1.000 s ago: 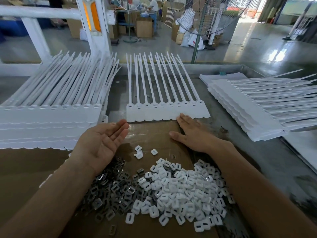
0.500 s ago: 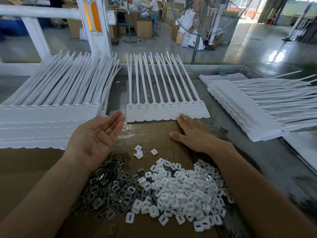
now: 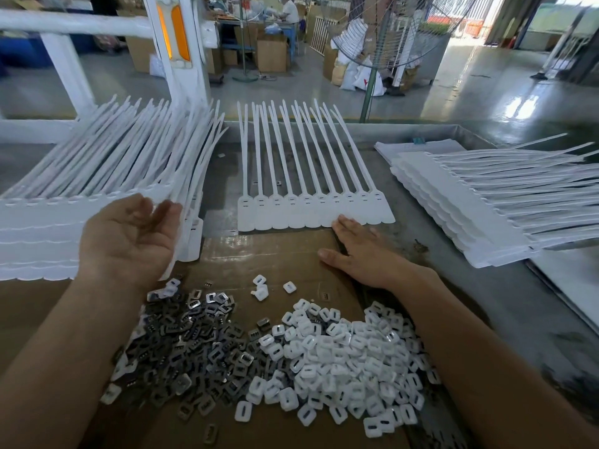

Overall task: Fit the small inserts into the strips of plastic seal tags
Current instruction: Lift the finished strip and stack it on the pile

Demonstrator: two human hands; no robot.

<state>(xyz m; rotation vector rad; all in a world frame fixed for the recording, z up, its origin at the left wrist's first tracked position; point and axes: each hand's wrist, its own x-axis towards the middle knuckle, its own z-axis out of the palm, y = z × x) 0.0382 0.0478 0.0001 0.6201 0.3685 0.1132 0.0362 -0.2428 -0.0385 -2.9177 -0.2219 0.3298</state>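
Observation:
A single strip of white seal tags (image 3: 311,212) lies flat in the middle of the table, tails pointing away. My right hand (image 3: 359,251) lies flat with straight fingers, fingertips pressing the strip's near edge. My left hand (image 3: 129,238) hovers palm up, fingers relaxed and holding nothing, in front of the tall stack of tag strips (image 3: 81,196) on the left. Nearer to me on cardboard (image 3: 275,251) are a heap of small white plastic inserts (image 3: 340,361) and a heap of small metal inserts (image 3: 194,345).
Another stack of tag strips (image 3: 479,202) lies on the right of the metal table (image 3: 437,137), tails pointing right. A white frame post (image 3: 181,50) and a fan stand (image 3: 372,76) rise behind the table. Boxes and a person are far back.
My left hand has moved up and to the left, from over the cardboard to the right end of the left stack. My right hand has stayed on the strip.

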